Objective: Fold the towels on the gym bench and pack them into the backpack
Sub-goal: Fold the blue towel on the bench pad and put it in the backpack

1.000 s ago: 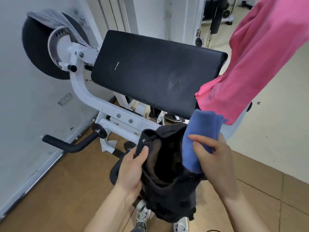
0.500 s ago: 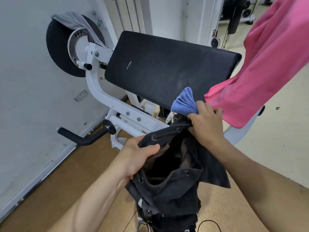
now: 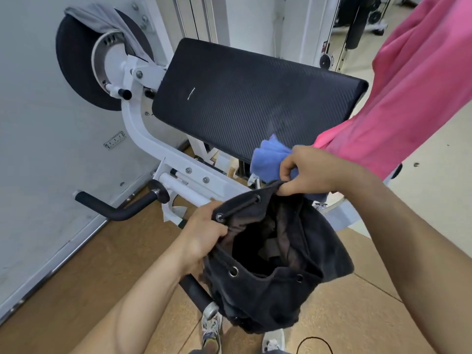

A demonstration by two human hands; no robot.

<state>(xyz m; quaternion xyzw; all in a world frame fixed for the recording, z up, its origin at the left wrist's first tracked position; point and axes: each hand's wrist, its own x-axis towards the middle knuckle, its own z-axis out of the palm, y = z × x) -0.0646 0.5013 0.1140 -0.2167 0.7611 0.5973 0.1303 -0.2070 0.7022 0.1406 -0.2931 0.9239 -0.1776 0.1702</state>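
A black drawstring backpack (image 3: 275, 284) hangs open in front of me, its dark inside showing. My left hand (image 3: 201, 236) grips its near-left rim. My right hand (image 3: 311, 169) pinches the far rim and also holds a folded blue towel (image 3: 268, 159) bunched just behind the opening, outside the bag. A pink towel (image 3: 413, 98) hangs at the upper right, draped past the end of the black padded gym bench (image 3: 255, 108). A grey towel (image 3: 102, 21) lies over the machine's round black wheel at the upper left.
The bench's white frame (image 3: 143, 139) curves down to a black handle bar (image 3: 115, 210) at the left. A grey wall stands on the left. Cork-coloured floor (image 3: 102, 264) lies below, with my shoes (image 3: 212, 330) near the bottom edge. More gym machines stand far back right.
The right hand lifted the blue towel out from the bag's mouth to behind its far rim and took hold of that rim. The bag's opening now gapes wider.
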